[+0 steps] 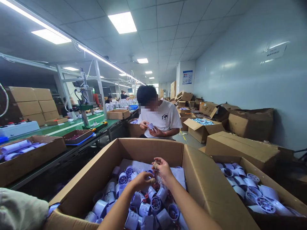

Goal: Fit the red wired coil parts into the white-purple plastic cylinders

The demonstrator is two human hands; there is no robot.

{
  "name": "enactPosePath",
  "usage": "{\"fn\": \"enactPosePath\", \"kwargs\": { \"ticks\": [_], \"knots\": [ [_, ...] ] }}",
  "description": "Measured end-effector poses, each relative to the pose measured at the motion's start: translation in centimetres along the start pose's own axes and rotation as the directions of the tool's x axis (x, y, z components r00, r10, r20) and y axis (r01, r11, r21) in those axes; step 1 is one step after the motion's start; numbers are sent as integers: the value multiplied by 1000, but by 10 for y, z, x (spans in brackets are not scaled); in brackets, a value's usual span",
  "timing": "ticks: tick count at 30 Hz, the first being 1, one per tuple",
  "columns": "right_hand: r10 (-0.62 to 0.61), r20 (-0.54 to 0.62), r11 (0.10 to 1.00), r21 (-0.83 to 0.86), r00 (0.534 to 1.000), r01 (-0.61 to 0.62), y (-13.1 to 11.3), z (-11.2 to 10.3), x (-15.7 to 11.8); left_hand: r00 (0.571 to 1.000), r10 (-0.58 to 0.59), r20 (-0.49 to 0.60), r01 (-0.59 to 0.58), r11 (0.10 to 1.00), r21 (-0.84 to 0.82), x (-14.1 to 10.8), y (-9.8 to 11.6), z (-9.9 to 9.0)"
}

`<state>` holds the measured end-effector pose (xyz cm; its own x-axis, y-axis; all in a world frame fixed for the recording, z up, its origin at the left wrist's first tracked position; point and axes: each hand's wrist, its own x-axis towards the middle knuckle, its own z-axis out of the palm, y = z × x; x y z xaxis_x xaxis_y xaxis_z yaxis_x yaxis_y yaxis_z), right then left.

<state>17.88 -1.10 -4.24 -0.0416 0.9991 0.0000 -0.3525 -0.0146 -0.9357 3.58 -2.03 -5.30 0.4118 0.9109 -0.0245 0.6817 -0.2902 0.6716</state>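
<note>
The carton [150,150] is holding pale cylindrical parts [144,209]. Clear of its walls, the left hand [142,180] and right hand [164,170] are hovering, partly curled; gripping cannot be confirmed.

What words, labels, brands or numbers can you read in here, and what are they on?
"责任 至上", as the large characters seem to read: blue-and-white poster on the pillar; its smaller lines are too small to read.
Notice on the right-hand wall: too blurred to read.
White shirt: a dark round print, no legible words.
I can make out no brands or numbers.
</note>
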Motion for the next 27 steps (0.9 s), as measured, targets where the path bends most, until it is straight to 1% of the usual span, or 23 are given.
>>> {"fn": "enactPosePath", "kwargs": {
  "ticks": [2, 3, 6, 7, 9, 12, 15, 17, 19, 22, 27],
  "knots": [
    [-23, -33, 998, 60, 999, 25, -8, -1, 0, 998, 42, -36, -41, 999, 2, 1, 2, 0],
    [-28, -62, 998, 50, 998, 31, -10, -1, 1, 996, 57, -62, -58, 998, -7, 1, 2, 0],
    [-12, -133, 996, -94, 991, -1, -14, -4, 4, 985, 55, -165, -70, 994, -88, 4, 2, 0],
    [10, -128, 990, -136, 992, -27, -14, -5, 4, 977, 42, -208, -67, 991, -119, 5, 2, 0],
    [70, -71, 981, -175, 995, -81, -12, -5, 2, 955, 20, -297, -73, 983, -166, 7, 2, -1],
    [140, 5, 972, -191, 990, -137, -7, -1, -5, 922, 39, -386, -127, 971, -204, 8, 4, -1],
    [135, 24, 985, -113, 990, -132, -5, 3, -10, 904, 64, -423, -172, 960, -221, 7, 6, -2],
    [113, 38, 992, -52, 993, -111, -7, 4, -10, 895, 49, -444, -166, 959, -229, 7, 8, -4],
    [97, 70, 995, -30, 993, -95, -9, 4, -10, 886, 7, -464, -135, 961, -242, 8, 10, -5],
    [80, 106, 994, -77, 991, -72, -11, 4, -10, 882, -43, -470, -85, 965, -247, 7, 13, -6],
    [41, 125, 986, -165, 991, -20, -8, 5, -10, 898, -10, -440, -92, 973, -210, 2, 19, -6]
  ]
}}
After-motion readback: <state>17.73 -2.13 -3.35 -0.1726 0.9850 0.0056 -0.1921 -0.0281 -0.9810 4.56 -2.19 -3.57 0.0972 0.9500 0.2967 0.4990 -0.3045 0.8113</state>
